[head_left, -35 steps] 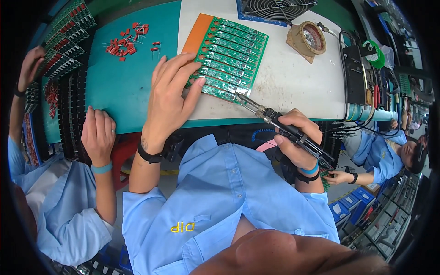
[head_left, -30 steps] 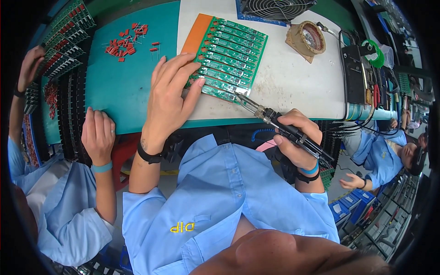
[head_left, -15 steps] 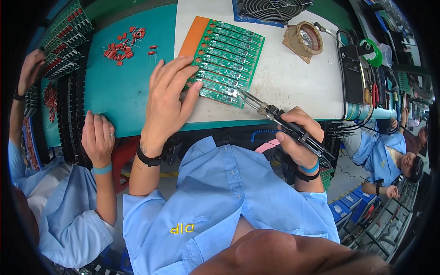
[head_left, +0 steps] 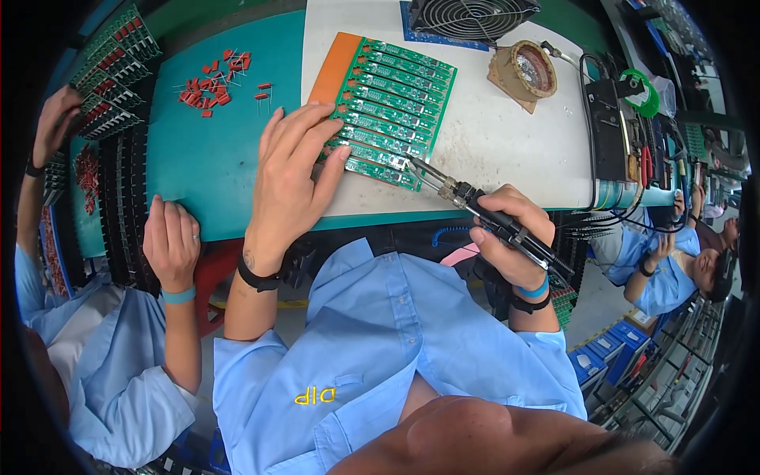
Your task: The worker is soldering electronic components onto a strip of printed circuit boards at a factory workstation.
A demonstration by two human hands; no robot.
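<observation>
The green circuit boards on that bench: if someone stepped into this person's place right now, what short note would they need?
Left hand: flat, palm down on the near left edge of the panel of green circuit boards, pressing it to the white mat.
Right hand: gripping the soldering iron, its tip at the nearest board's right end.
Nearby: loose red components on the teal table, a fan behind, a tip-cleaner stand.
Done: cannot tell which joints are soldered.
Left: judging by the tip's position, work is on the nearest strip.
</observation>
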